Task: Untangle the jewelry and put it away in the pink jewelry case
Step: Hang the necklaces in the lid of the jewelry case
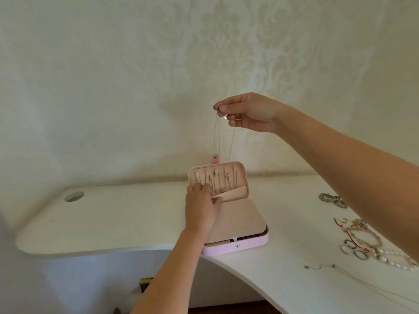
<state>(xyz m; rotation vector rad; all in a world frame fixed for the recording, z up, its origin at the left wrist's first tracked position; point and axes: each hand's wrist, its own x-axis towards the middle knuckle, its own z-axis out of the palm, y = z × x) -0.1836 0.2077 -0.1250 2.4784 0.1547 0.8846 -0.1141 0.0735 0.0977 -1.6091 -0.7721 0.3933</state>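
The pink jewelry case point(238, 247) stands open on the white desk, its lid upright with several thin chains hanging inside. My left hand point(200, 209) pinches the edge of the lid's beige elastic pocket point(231, 194) and pulls it forward. My right hand point(247, 113) is raised above the case and pinches a thin silver necklace point(216, 137), whose loop hangs straight down to just behind the lid's top edge. A beige flap covers the case's lower tray.
A tangle of bracelets, rings and a pearl strand point(367, 243) lies at the right of the white desk point(102, 223). A silver bracelet point(333, 199) lies farther back, a thin chain point(340, 271) nearer. A round cable hole point(74, 196) sits far left. A patterned wall rises behind.
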